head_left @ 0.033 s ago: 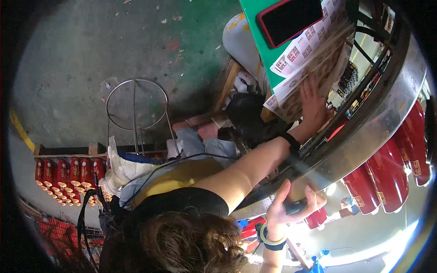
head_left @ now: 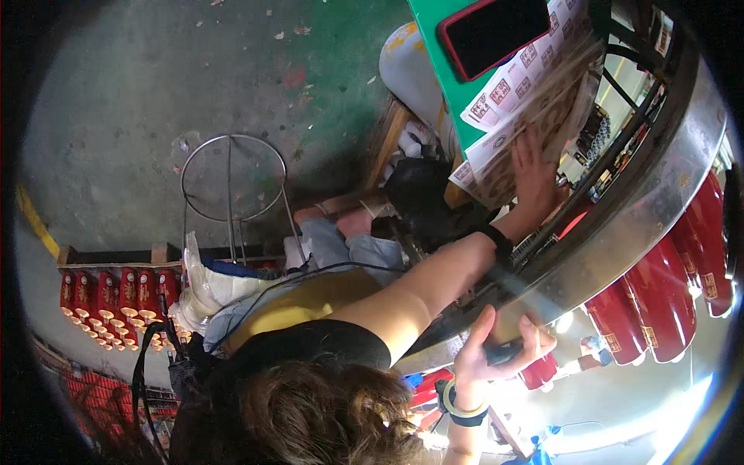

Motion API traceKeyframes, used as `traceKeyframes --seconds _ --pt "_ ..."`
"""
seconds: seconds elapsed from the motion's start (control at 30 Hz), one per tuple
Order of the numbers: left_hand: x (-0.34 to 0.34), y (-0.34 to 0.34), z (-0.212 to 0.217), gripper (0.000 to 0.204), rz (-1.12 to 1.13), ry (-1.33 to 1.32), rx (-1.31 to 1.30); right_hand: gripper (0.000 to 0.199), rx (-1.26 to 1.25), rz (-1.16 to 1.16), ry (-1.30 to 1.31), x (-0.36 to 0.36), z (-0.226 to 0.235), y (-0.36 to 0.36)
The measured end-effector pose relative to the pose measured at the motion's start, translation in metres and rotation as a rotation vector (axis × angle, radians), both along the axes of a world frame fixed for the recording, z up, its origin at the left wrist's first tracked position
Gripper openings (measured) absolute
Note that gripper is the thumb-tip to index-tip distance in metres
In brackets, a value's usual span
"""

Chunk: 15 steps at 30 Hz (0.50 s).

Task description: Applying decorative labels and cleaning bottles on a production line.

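My left hand (head_left: 535,167) lies with its fingers stretched out over a clear plastic sleeve (head_left: 570,97) at the upper right. White sheets of printed labels (head_left: 496,102) show beside and under the plastic. They rest on a green board (head_left: 438,58), which also carries a dark-screened phone (head_left: 496,37) in a red case. Close to the curved metal rim (head_left: 612,252), my right hand (head_left: 488,364) is raised with thumb and forefinger apart. Nothing held shows in it, though a dark patch behind the fingers is unclear. A pale ring (head_left: 467,418) and a dark watch-like band (head_left: 445,397) circle that wrist.
Glossy red bottles (head_left: 659,302) line the metal rim's far side. A round wire frame (head_left: 232,138) stands on the floor at left. Several red bottles (head_left: 128,288) hang or stand by a wooden pallet edge (head_left: 116,256). A dark cable (head_left: 341,264) crosses my lap.
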<state>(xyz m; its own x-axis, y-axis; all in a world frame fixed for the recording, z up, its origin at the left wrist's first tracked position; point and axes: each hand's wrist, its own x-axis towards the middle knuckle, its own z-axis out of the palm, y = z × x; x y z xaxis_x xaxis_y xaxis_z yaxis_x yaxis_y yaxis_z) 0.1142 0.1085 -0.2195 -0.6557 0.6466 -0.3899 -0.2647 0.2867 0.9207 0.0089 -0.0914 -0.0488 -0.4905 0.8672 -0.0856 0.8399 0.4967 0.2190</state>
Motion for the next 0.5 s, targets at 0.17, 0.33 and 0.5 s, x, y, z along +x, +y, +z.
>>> traceKeyframes --seconds 0.17,0.33,0.5 --pt "0.012 0.019 0.001 0.058 -0.199 -0.188 -0.031 0.05 -0.004 0.014 -0.017 0.001 0.0 0.0" --pt "0.04 0.03 0.0 0.052 -0.301 0.094 0.009 0.049 0.01 0.007 -0.036 -0.001 0.0 -0.001" --pt "0.02 0.018 0.007 0.045 -0.405 -0.093 0.063 0.05 0.024 0.008 -0.094 -0.001 0.001 0.0"
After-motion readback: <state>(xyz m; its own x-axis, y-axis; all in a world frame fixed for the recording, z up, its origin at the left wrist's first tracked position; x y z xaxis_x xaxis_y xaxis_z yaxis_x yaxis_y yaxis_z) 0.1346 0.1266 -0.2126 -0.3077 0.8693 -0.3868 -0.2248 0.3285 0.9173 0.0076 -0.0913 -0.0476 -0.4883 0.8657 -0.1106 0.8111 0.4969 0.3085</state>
